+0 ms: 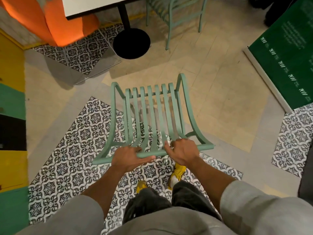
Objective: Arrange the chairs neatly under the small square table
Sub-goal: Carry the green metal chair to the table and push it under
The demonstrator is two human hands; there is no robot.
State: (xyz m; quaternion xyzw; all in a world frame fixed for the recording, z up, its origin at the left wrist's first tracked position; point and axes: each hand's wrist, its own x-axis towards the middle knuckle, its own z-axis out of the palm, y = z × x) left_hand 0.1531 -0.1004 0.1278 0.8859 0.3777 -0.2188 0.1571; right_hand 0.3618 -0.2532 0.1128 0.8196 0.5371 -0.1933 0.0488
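Head view: the green slatted chair [153, 116] stands on the tiled floor [67, 158], well apart from the white table [88, 5] at top; both hands grip its top back rail; left hand [128, 156] fingers curled over the rail, thumb beneath; right hand [182, 152] fingers wrapped round it; a second chair [169, 16] stands beside the table; the frame looks metal, so probably rigid and moderately heavy; the back rail gives the firmest hold.

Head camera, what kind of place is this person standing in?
Probably a cafe or small restaurant: a white pedestal table, matching mint slatted metal chairs, patterned floor tiles and a green printed sign.
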